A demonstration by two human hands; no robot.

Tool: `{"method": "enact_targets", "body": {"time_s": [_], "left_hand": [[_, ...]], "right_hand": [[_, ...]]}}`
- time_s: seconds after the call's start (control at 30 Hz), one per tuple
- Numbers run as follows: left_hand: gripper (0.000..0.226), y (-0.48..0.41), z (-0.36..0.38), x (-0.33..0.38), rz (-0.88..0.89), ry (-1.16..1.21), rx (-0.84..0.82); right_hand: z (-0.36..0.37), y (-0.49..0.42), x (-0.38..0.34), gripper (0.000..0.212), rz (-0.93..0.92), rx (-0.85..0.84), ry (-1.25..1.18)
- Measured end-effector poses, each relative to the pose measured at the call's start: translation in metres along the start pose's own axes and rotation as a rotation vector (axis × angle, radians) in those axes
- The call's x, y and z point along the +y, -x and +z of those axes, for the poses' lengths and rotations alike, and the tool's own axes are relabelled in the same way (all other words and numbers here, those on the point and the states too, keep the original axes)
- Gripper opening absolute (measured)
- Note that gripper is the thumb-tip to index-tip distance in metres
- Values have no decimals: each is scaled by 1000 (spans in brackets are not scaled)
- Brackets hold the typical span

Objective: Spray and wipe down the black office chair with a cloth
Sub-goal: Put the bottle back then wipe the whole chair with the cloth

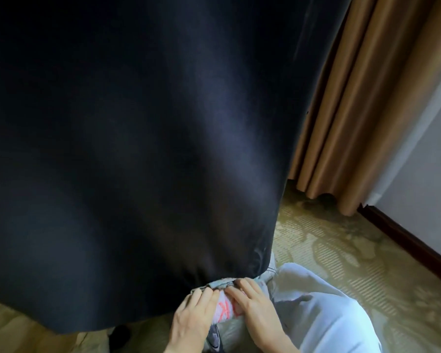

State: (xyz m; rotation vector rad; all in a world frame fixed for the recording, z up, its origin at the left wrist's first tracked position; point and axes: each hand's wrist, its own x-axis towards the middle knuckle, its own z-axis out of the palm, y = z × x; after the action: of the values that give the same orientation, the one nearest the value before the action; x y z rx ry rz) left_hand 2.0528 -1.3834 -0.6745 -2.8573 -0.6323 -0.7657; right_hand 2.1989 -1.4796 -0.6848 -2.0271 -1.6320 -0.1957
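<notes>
The black office chair (143, 138) fills most of the view, its smooth dark back very close to the camera. At its lower right corner lies a grey-white cloth with red marks (224, 308). My left hand (191, 319) lies on the cloth's left side with fingers laid flat over it. My right hand (255, 304) lies on its right side, fingers straight and spread on the fabric. Both hands press the cloth just under the chair's bottom edge. No spray bottle shows.
My knee in light grey trousers (323, 309) sits at the lower right. Tan curtains (362, 105) hang at the right, next to a pale wall with a dark baseboard (405, 240). Patterned green-beige carpet (341, 250) covers the floor. A dark chair-base part (119, 335) shows below.
</notes>
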Motion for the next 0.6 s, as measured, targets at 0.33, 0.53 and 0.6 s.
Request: {"method": "enact_targets", "body": {"time_s": [0.33, 0.53, 0.6], "left_hand": [[35, -52, -37, 25, 70, 27, 30], [18, -166, -125, 59, 317, -122, 241], [17, -184, -143, 63, 350, -171, 247]], "right_hand": [[-44, -15, 11, 41, 158, 330, -303], [-138, -51, 17, 35, 204, 696, -329], [-156, -64, 16, 35, 210, 739, -341]]}}
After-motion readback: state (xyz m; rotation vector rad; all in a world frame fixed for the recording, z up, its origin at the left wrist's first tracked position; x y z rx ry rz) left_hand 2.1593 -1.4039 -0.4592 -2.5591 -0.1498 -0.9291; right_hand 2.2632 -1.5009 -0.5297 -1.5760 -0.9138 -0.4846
